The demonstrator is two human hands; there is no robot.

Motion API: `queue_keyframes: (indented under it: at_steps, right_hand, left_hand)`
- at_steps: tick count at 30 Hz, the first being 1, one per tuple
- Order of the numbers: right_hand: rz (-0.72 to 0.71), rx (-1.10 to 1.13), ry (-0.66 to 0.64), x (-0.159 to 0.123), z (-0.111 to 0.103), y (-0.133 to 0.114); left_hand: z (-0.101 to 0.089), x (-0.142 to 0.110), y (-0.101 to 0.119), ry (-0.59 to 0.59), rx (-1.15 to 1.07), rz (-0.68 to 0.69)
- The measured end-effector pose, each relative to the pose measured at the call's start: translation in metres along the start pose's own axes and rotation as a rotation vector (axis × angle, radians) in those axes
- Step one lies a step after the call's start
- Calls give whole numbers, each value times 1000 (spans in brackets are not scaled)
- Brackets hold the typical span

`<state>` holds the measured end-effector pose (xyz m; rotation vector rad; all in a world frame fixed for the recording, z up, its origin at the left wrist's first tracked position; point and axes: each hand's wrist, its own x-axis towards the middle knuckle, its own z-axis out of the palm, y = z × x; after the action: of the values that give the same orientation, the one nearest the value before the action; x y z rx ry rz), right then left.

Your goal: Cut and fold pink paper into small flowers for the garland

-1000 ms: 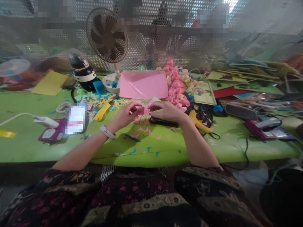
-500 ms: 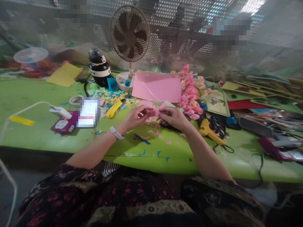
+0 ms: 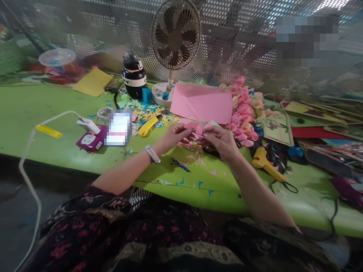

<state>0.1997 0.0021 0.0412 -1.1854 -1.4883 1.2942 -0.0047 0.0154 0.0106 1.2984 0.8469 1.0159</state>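
1. Pink paper piece (image 3: 199, 130): in the head view it is held between the two hands just above the middle, over the table (image 3: 51, 151); the clock directions below start from it.
2. Left hand (image 3: 173, 136), at 9 o'clock: thumb and fingers pinch the near edge of the piece. A white watch band (image 3: 152, 154) circles that wrist.
3. Right hand (image 3: 224, 142), at 3 o'clock: thumb and forefinger pinch the opposite edge; the exact finger contact is too small to make out.
4. At 12 o'clock lies a pink sheet (image 3: 201, 104); pink paper flowers (image 3: 242, 109) are heaped at 2 o'clock, beside its edge.
5. At 6 o'clock, pink scraps (image 3: 200, 161) are scattered; a blue strip (image 3: 180, 165) lies at 7 o'clock.
6. At 9 o'clock, beyond the left hand, come a yellow cutter (image 3: 147, 127), then a lit phone (image 3: 117, 128) touching a purple socket block (image 3: 88, 141).
7. At 4 o'clock lies a yellow glue gun (image 3: 266, 164).
8. Farther back, a black bottle (image 3: 134, 82) stands upright at 10 o'clock and a fan (image 3: 175, 39) at 11 o'clock.
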Motion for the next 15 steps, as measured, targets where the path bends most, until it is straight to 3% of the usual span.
queue_keyframes:
  at_steps: [15]
  right_hand:
    - [-81, -15, -68, -3, 7, -1]
  left_hand:
    - [-5, 1, -5, 32, -91, 5]
